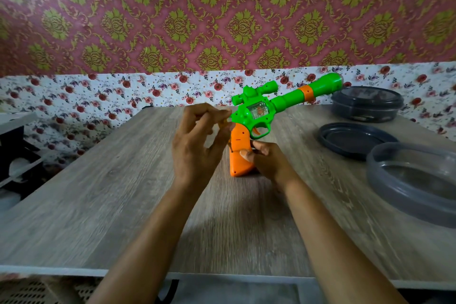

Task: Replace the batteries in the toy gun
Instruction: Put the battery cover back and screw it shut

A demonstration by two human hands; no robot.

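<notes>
Barely started, by the look of it. Off to the right of the table (123,205): open tub (417,207), lidded tub (367,103), loose lid (355,142), all well clear of the work. Mid-table, gun (261,111) stood on its grip, cover seemingly still on. Right hand (267,160) pinching the grip low down. Left hand (197,145) curled round something small and yellowish at the grip's back, maybe a screwdriver (218,123). No batteries in sight.

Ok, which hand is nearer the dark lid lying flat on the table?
Right. The right hand, gripping the toy gun, is left of the lid; the left hand is farther left, beyond the gun.
</notes>
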